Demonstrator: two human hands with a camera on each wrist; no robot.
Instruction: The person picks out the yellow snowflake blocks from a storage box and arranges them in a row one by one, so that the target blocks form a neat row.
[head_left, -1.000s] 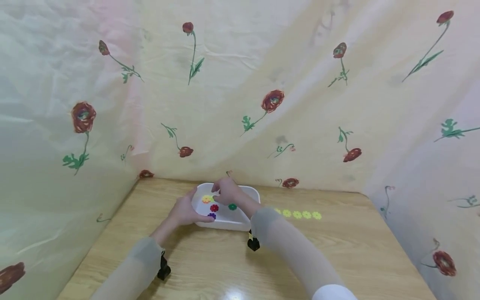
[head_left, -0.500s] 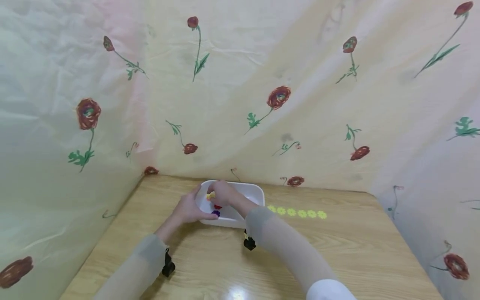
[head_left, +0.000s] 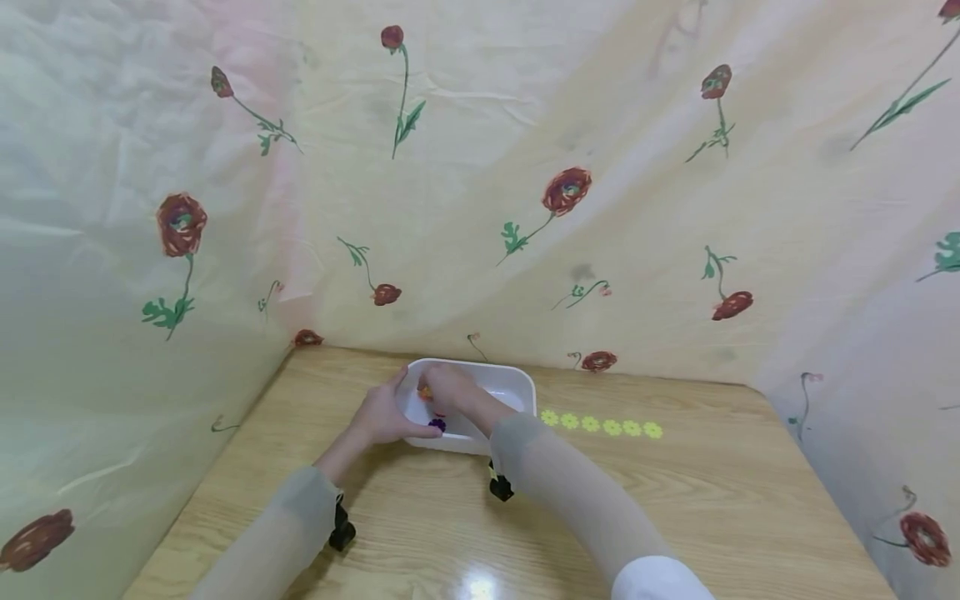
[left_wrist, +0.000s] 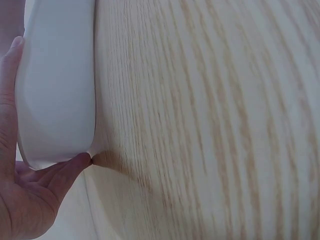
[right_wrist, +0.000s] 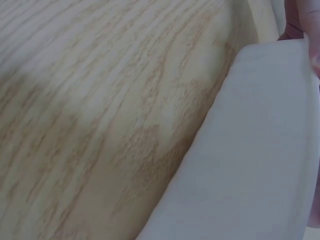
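A white plastic tub stands on the table near the back wall. My left hand grips its left end, with the thumb along the front rim and the fingers on the end wall; the left wrist view shows this hand against the tub's outer side. Inside the tub, my right hand reaches down, its fingertips at an orange-yellow flower-shaped piece; I cannot tell whether they pinch it. A purple flower piece lies by the left thumb. Only an edge of a red piece shows below the right hand.
To the right of the tub, several yellow flower pieces lie in a row on the wooden table. Flower-printed cloth hangs behind the table and at both sides. A small black device hangs below the right wrist.
My right hand has come down and left inside the tub to the orange-yellow piece, and the green piece is now hidden. My left hand keeps its grip. The head view has shifted slightly.
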